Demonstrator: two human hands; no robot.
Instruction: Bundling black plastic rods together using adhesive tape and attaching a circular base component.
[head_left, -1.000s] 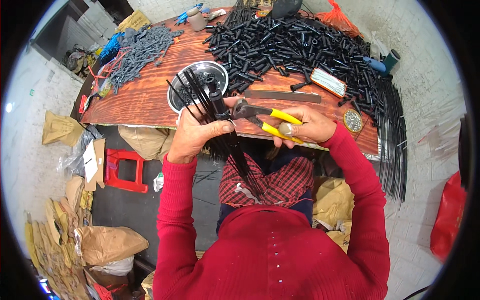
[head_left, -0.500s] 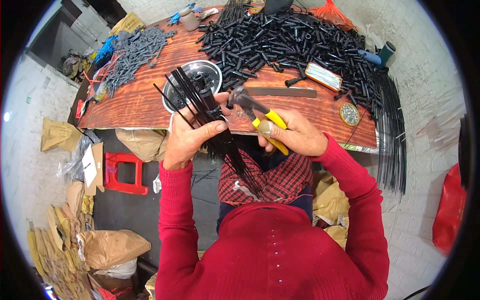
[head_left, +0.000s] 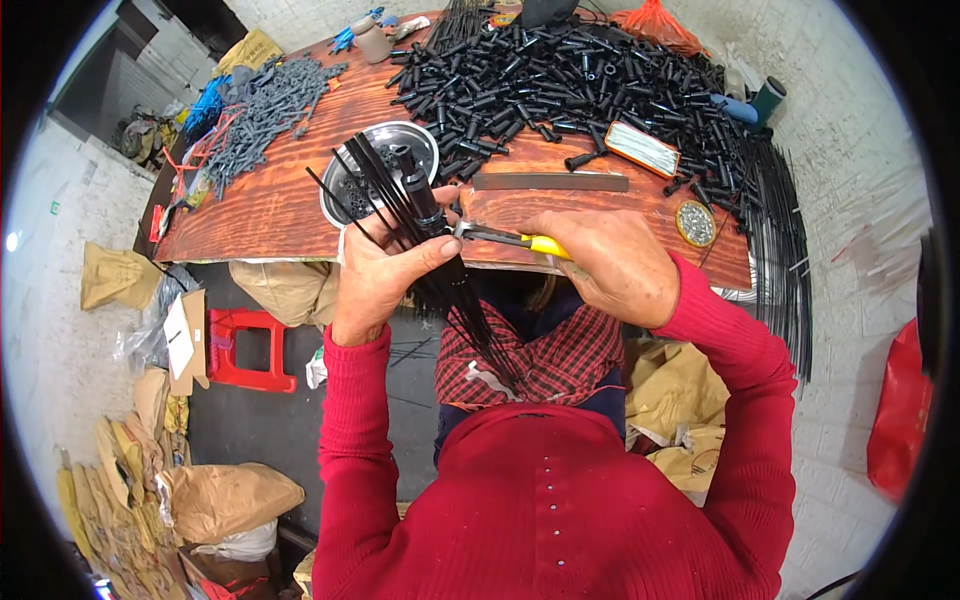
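Note:
My left hand (head_left: 378, 275) is closed round a bundle of thin black rods (head_left: 462, 312) together with a black tubular part (head_left: 421, 196), which points up and away from me. My right hand (head_left: 622, 262) grips yellow-handled pliers (head_left: 541, 244), turned edge-on. Their metal jaws are at the black part beside my left thumb; whether they bite on it I cannot make out. Behind my left hand, a steel bowl (head_left: 428, 150) with small black pieces stands on the wooden table (head_left: 300, 180).
A big heap of black tubular parts (head_left: 560, 85) covers the table's far right. Grey parts (head_left: 265, 120) lie at the far left. Near my right hand are a flat dark bar (head_left: 550, 182), an orange-rimmed tray of pins (head_left: 642, 150) and a round tin (head_left: 695, 223). A red stool (head_left: 250, 375) stands lower left.
The pliers have turned from upright to edge-on, and their jaws have come down to the black part by my left thumb. My right hand has rolled over and shifted right.

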